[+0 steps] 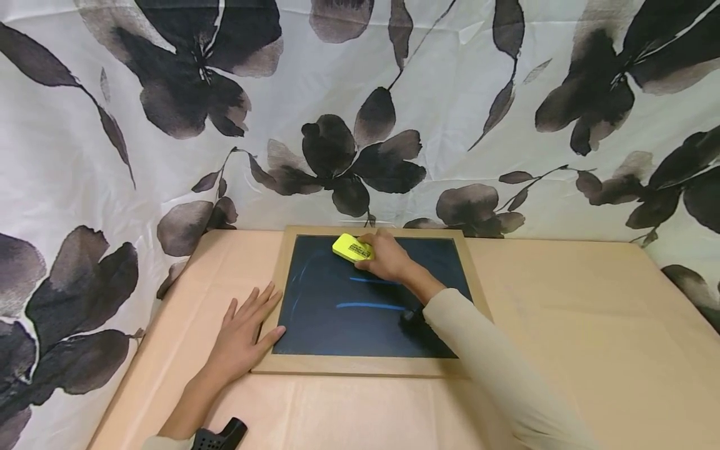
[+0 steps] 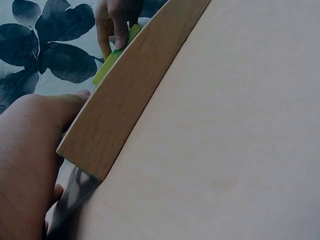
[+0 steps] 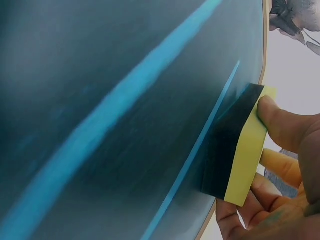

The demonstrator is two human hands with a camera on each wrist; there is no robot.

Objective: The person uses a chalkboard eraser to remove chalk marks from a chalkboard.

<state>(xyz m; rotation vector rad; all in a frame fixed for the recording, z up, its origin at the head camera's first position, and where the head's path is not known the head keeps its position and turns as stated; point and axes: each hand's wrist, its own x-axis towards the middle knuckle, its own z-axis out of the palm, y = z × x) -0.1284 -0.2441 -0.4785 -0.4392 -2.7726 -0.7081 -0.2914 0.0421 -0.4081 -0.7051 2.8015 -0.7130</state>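
A chalkboard point(image 1: 320, 334) in a light wooden frame lies on the table. Two blue chalk lines point(image 1: 370, 305) cross its middle, and faint blue traces curve down its left side. Near the board's top edge, my right hand point(image 1: 388, 255) grips a yellow eraser point(image 1: 351, 248) between thumb and fingers. The right wrist view shows the eraser's black felt side point(image 3: 227, 150) against the board, just beyond the thinner line. My left hand point(image 1: 243, 334) rests at the frame's left edge, fingers spread and thumb on the frame. In the left wrist view the wooden frame point(image 2: 120, 100) hides part of that hand.
The board stands on a pale wooden table point(image 1: 562, 312) that extends to both sides. Behind it hangs a white cloth point(image 1: 467, 75) with dark flowers, meeting the table's back edge. A black wrist camera point(image 1: 222, 434) is strapped to the left wrist.
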